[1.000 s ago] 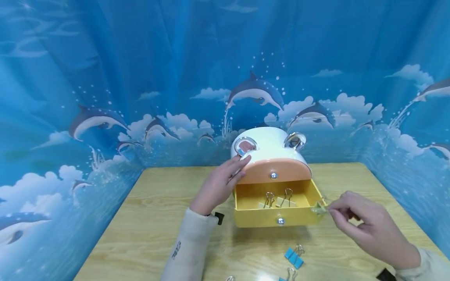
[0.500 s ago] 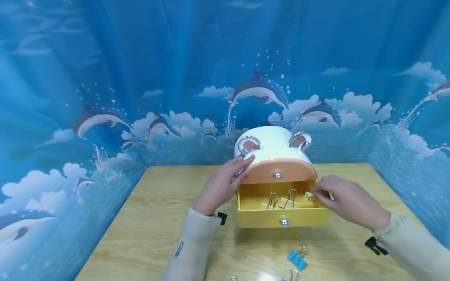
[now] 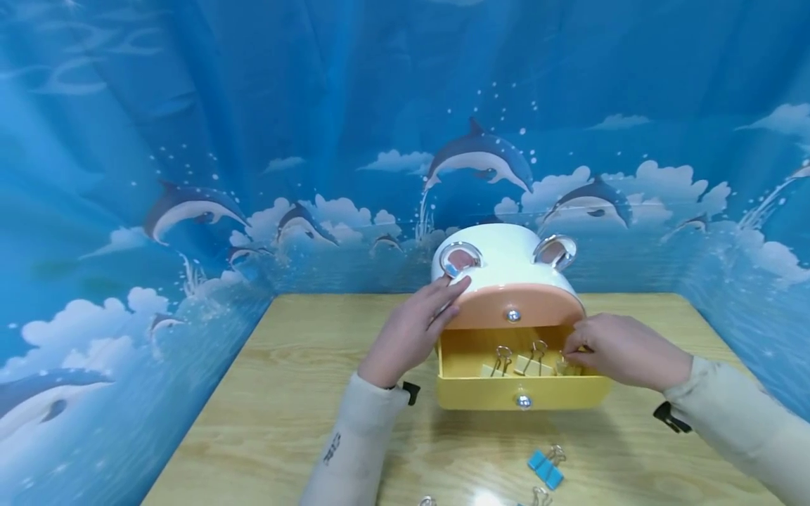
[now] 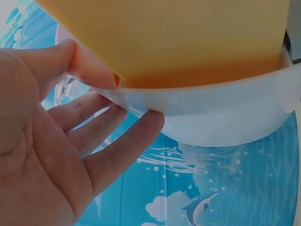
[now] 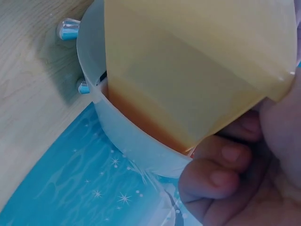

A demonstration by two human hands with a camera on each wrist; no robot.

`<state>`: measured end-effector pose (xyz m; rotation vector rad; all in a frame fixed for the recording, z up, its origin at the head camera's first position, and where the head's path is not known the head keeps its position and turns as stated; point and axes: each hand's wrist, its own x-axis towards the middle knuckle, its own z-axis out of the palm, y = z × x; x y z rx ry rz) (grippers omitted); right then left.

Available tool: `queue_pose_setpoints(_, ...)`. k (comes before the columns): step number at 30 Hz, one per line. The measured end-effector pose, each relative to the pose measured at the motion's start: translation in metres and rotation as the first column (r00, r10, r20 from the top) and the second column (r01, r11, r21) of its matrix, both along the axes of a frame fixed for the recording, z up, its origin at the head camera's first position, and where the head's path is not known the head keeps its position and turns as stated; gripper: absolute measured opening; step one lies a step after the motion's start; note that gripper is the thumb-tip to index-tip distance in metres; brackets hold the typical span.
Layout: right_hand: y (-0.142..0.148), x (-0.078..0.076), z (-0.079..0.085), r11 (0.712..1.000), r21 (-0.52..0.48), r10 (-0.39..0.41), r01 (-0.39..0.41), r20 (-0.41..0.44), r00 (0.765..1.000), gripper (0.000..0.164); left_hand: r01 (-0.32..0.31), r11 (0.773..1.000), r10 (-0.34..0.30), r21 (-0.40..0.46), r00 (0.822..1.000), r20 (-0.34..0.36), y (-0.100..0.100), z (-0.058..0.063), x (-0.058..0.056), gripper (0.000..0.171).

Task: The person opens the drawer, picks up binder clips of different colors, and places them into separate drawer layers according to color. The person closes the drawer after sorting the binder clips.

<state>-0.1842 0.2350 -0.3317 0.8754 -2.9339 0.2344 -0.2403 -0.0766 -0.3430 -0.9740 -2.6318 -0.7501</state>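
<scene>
A white storage box [image 3: 506, 256] with a peach upper drawer [image 3: 512, 303] has its yellow lower drawer [image 3: 481, 393] pulled out. My left hand [image 3: 411, 330] rests along the box's left side, fingers fairly straight; the left wrist view shows its fingertips [image 4: 153, 122] at the white wall. At the drawer's right end, my right hand [image 3: 623, 351] reaches over the side wall and pinches a pale yellow binder clip [image 3: 568, 367], low inside the drawer. Two similar pale yellow binder clips, one in the middle [image 3: 534, 364] and one further left [image 3: 496, 367], stand in the drawer with handles up.
On the wooden table [image 3: 285, 407] before the drawer lie a blue binder clip [image 3: 545, 469] and, at the bottom edge, a partly cut-off clip [image 3: 540, 497]. Another clip's wire handle [image 3: 427, 501] shows further left. A dolphin-print curtain [image 3: 354, 176] surrounds the table.
My right hand has moved left from outside the drawer's right corner and lowered the pale yellow binder clip into the drawer. The left hand has stayed on the box.
</scene>
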Motion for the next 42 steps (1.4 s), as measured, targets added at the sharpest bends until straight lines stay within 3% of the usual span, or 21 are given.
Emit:
queue_pose_setpoints(9, 0.0, -0.002, 0.001, 1.0, 0.02, 0.019, -0.019, -0.03, 0.999, 0.025, -0.005, 1.0, 0.005, 0.013, 1.0, -0.007, 0.001, 0.0, 0.001, 0.047)
queue_pose_setpoints(13, 0.002, -0.002, 0.002, 0.999, -0.003, 0.04, -0.04, -0.091, 0.995, 0.011, -0.012, 1.0, 0.012, 0.007, 1.0, -0.004, 0.002, 0.001, 0.001, 0.047)
queue_pose_setpoints(17, 0.001, 0.003, 0.003, 0.999, -0.03, 0.023, -0.029, -0.192, 0.981, 0.01, -0.016, 1.0, 0.016, 0.007, 1.0, -0.004, 0.002, 0.001, 0.002, 0.047)
queue_pose_setpoints(20, -0.007, 0.014, 0.008, 0.996, -0.09, -0.007, -0.021, -0.298, 0.955, 0.012, -0.013, 1.0, 0.013, 0.011, 1.0, -0.003, 0.002, 0.0, 0.002, 0.047)
queue_pose_setpoints(22, -0.014, 0.025, 0.013, 0.986, -0.158, -0.014, -0.051, -0.385, 0.923, 0.015, -0.013, 1.0, 0.013, 0.014, 1.0, -0.004, 0.002, 0.0, 0.003, 0.047)
queue_pose_setpoints(25, -0.025, 0.046, 0.022, 0.958, -0.265, -0.032, -0.111, -0.483, 0.875, 0.018, -0.014, 1.0, 0.014, 0.014, 1.0, -0.01, 0.001, 0.0, 0.003, 0.047)
queue_pose_setpoints(27, -0.033, 0.06, 0.027, 0.937, -0.321, -0.048, -0.14, -0.514, 0.857, 0.021, -0.014, 1.0, 0.014, 0.015, 1.0, -0.016, 0.001, 0.0, 0.003, 0.048)
queue_pose_setpoints(31, -0.044, 0.083, 0.029, 0.907, -0.408, -0.131, -0.108, -0.516, 0.847, 0.019, -0.008, 1.0, 0.008, 0.015, 1.0, -0.02, 0.003, -0.001, 0.002, 0.048)
queue_pose_setpoints(36, -0.052, 0.092, 0.026, 0.92, -0.386, -0.265, 0.07, -0.478, 0.837, 0.01, -0.005, 1.0, 0.005, 0.027, 1.0, -0.008, 0.004, -0.002, 0.002, 0.048)
queue_pose_setpoints(39, -0.053, 0.094, 0.024, 0.921, -0.322, -0.327, 0.219, -0.335, 0.883, 0.01, -0.01, 0.999, 0.01, 0.034, 1.0, -0.003, 0.003, -0.001, 0.002, 0.047)
queue_pose_setpoints(42, -0.052, 0.095, 0.02, 0.923, -0.201, -0.351, 0.328, -0.089, 0.932, 0.009, -0.016, 0.999, 0.016, 0.03, 1.0, -0.005, 0.003, 0.0, 0.003, 0.047)
